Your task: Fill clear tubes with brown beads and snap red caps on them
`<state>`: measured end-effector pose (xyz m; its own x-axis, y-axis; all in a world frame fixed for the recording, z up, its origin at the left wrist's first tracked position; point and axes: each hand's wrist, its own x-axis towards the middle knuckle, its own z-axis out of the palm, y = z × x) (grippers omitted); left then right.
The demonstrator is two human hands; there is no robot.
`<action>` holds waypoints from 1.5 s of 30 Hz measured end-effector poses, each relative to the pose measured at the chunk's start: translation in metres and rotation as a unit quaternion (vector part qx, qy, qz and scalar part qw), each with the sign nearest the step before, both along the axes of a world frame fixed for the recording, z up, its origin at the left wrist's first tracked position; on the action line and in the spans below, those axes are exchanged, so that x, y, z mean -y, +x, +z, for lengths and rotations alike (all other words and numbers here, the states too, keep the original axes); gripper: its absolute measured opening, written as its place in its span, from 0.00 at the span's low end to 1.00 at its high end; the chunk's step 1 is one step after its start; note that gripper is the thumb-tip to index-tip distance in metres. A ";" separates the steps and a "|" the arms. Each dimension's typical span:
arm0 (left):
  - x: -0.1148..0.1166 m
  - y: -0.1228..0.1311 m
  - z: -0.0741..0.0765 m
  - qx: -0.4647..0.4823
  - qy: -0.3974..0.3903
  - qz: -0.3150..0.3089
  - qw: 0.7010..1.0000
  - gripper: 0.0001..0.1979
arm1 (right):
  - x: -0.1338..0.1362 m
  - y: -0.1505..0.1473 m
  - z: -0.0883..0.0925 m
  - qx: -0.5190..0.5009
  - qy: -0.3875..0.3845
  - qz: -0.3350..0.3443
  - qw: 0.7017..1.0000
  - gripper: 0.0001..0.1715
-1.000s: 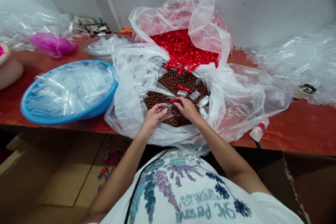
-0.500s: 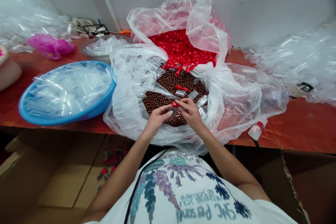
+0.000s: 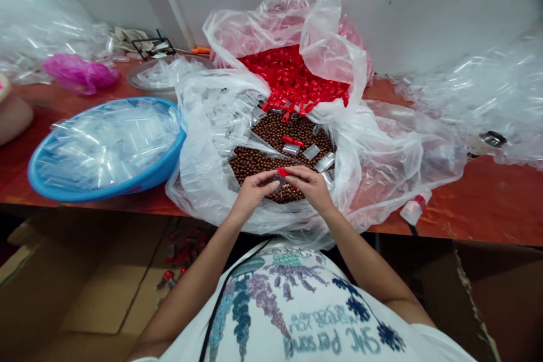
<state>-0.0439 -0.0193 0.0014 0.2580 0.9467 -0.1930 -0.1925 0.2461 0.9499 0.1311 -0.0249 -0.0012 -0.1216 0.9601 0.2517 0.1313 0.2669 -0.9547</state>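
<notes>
The person's left hand (image 3: 253,192) has its grip pinched on a small clear container (image 3: 280,180), and the right hand (image 3: 314,186) has its grip around a red cap (image 3: 282,172) at the container's top; whether the cap is seated cannot be made out. Both hands are over brown beads (image 3: 250,165) in an open plastic bag (image 3: 197,164) on the worktop (image 3: 487,201). Behind it, loose red caps (image 3: 288,76) fill another bag (image 3: 331,65). A blue basin (image 3: 102,195) stands at left.
</notes>
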 end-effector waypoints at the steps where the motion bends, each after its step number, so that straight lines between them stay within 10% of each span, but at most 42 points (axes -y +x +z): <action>1: 0.000 0.000 0.000 -0.004 0.002 0.003 1.000 0.21 | 0.000 0.000 0.000 0.007 0.012 -0.010 1.000 0.13; 7: 0.000 -0.001 -0.004 -0.046 0.034 0.009 0.998 0.19 | 0.003 0.000 -0.008 0.122 0.114 -0.008 0.986 0.15; 13: 0.003 0.005 -0.006 0.018 -0.001 0.036 0.999 0.20 | 0.007 -0.010 -0.021 0.241 0.196 -0.006 0.951 0.40; 21: 0.008 0.018 -0.006 0.106 -0.080 0.033 0.991 0.16 | 0.006 -0.004 -0.018 0.247 0.195 0.018 0.949 0.35; 29: 0.005 0.028 0.001 0.173 -0.134 0.070 0.973 0.19 | 0.024 -0.004 -0.024 0.270 -0.021 -0.137 0.953 0.28; 33: 0.004 0.028 0.005 0.167 -0.128 0.067 0.975 0.23 | 0.029 -0.004 -0.019 0.268 -0.002 -0.080 0.960 0.17; 39: 0.008 0.036 -0.003 0.108 -0.139 0.051 0.983 0.25 | 0.027 -0.004 -0.009 0.292 0.110 -0.041 0.949 0.47; 45: 0.004 0.038 -0.006 0.095 -0.174 0.015 0.980 0.37 | 0.022 -0.001 -0.011 0.337 0.155 0.019 0.928 0.47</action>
<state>-0.0064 -0.0232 -0.0050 0.2936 0.8399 -0.4564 -0.3691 0.5400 0.7564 0.1302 -0.0468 -0.0118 -0.3842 0.8458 0.3701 0.6556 0.5322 -0.5357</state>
